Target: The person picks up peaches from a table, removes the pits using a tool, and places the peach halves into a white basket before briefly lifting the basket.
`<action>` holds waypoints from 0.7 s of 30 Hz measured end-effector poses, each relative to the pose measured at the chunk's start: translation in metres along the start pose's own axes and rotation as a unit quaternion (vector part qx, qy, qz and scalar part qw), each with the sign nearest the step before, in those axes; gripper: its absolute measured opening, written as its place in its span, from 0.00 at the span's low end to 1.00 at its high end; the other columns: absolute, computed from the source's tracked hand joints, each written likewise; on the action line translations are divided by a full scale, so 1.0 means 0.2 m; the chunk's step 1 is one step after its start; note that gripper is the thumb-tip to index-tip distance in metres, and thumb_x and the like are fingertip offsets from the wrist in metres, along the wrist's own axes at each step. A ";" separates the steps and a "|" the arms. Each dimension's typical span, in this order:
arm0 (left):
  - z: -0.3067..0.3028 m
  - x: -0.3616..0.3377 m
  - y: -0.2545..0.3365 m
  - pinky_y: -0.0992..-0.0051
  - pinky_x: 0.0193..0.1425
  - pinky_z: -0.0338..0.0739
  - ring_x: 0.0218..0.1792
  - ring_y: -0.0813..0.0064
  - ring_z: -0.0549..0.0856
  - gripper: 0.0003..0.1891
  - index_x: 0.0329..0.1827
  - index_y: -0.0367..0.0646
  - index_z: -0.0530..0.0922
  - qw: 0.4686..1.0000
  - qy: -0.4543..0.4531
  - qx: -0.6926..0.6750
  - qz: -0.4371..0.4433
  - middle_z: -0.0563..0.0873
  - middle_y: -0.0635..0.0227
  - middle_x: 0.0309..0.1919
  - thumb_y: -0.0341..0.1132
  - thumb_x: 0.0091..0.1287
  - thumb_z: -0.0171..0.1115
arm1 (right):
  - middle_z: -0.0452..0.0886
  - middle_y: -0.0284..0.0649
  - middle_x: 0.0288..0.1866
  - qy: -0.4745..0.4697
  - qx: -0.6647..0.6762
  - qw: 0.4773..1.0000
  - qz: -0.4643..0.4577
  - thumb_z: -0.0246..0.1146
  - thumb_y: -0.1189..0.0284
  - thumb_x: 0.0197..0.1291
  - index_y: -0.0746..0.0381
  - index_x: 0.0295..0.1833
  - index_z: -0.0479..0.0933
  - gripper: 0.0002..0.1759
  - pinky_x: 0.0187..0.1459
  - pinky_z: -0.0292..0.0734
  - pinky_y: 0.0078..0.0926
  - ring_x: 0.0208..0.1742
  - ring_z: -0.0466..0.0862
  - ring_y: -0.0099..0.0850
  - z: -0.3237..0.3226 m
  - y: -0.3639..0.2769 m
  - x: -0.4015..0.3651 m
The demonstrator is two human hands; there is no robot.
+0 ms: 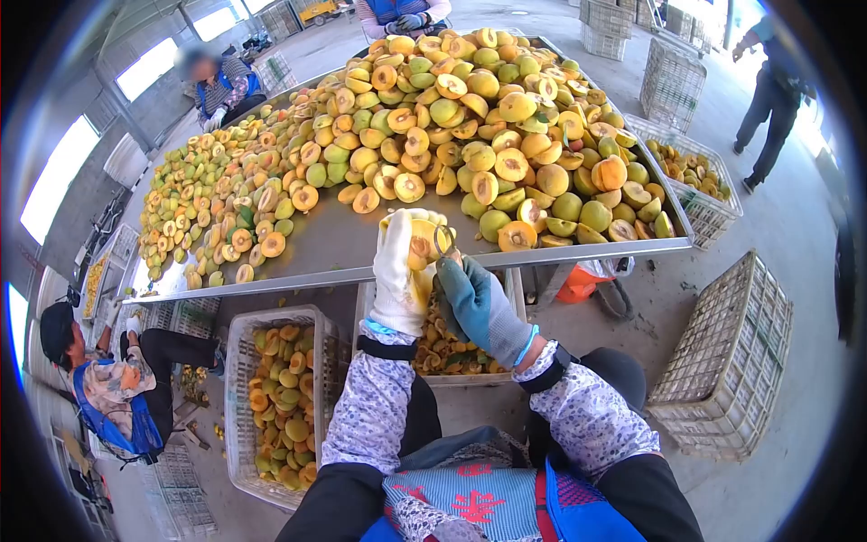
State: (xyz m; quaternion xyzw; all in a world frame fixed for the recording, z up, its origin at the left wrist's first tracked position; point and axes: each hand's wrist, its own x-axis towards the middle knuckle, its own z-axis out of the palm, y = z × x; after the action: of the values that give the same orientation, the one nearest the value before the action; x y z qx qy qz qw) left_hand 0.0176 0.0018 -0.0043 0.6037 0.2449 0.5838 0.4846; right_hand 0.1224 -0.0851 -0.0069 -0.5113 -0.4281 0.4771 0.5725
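Only writing I can see from here: red characters on the striped apron (474, 504), too warped to read. Crates: the white plastic crate (233, 406) by the wearer's left leg is well filled with peach halves; the crate under the table edge (518, 298), below the hands, has small fruit pieces in it. The crate past the table's right edge (727, 194) also has cut fruit. Slatted crate (722, 361) stands on the floor at right; can't see its contents. Metal table (334, 248) carries a big heap of cut peaches (470, 117). Left hand (402, 275), white glove: fingers curled round a peach half (422, 248), just above the table's near edge. Right hand (479, 303), grey-blue glove: fingers closed on a metal loop tool (443, 240), loop at the fruit.
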 end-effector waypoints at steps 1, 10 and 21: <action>0.07 -0.02 0.08 0.63 0.57 0.84 0.50 0.66 0.86 0.23 0.60 0.40 0.77 0.943 0.062 -0.288 -0.157 0.85 0.62 0.51 0.52 0.80 0.52 | 0.85 0.41 0.33 -0.020 0.027 0.997 0.062 0.55 0.60 0.79 0.69 0.52 0.78 0.20 0.41 0.80 0.36 0.34 0.83 0.32 0.02 -0.03 -0.02; -0.03 -0.05 0.02 0.57 0.57 0.84 0.49 0.59 0.87 0.28 0.60 0.35 0.78 0.959 0.018 -0.239 -0.152 0.87 0.56 0.50 0.55 0.80 0.51 | 0.85 0.58 0.35 0.020 -0.262 0.949 -0.177 0.59 0.60 0.76 0.67 0.49 0.78 0.18 0.35 0.78 0.44 0.34 0.86 0.54 0.04 0.08 0.01; -0.04 -0.05 0.08 0.64 0.49 0.86 0.44 0.62 0.89 0.30 0.49 0.35 0.82 0.952 0.032 -0.184 -0.243 0.88 0.53 0.45 0.58 0.81 0.45 | 0.85 0.58 0.35 -0.036 -0.280 0.949 -0.140 0.61 0.62 0.75 0.67 0.51 0.80 0.17 0.37 0.79 0.42 0.38 0.87 0.52 0.01 0.13 0.00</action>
State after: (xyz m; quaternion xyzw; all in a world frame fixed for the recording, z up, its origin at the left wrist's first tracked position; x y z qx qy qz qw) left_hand 0.0031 -0.0108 0.0036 0.4076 0.2876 0.5021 0.7064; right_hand 0.1181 -0.0847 -0.0325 -0.5684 -0.6320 0.2715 0.4514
